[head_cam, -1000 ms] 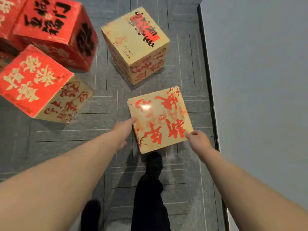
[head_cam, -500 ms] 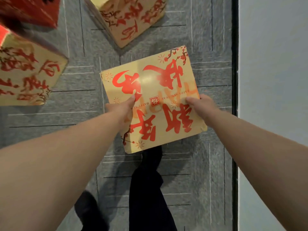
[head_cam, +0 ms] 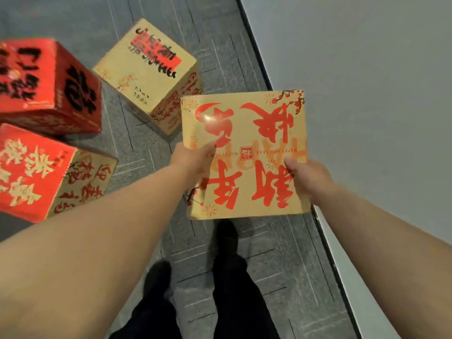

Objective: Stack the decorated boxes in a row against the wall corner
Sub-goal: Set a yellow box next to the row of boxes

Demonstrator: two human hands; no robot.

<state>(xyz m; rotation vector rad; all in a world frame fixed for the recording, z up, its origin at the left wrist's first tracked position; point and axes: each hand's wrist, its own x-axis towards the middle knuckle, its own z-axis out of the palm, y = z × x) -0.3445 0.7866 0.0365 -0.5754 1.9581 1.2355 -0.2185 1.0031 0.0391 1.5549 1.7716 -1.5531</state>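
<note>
**Gold box held beside the wall**

The left hand point(head_cam: 193, 162) and right hand point(head_cam: 305, 177) grip opposite edges of the gold box point(head_cam: 244, 133), thumbs on top, above the grey carpet point(head_cam: 269, 265) near the wall point(head_cam: 367, 94). On the floor to its left sit a second gold box point(head_cam: 146, 69), a red box point(head_cam: 49, 81) and a red-and-gold box point(head_cam: 49, 172).

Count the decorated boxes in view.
4. The held box is at centre; a gold box lies on the floor beyond it; a red box and a red-gold box lie at left. More may be off-frame.
</note>
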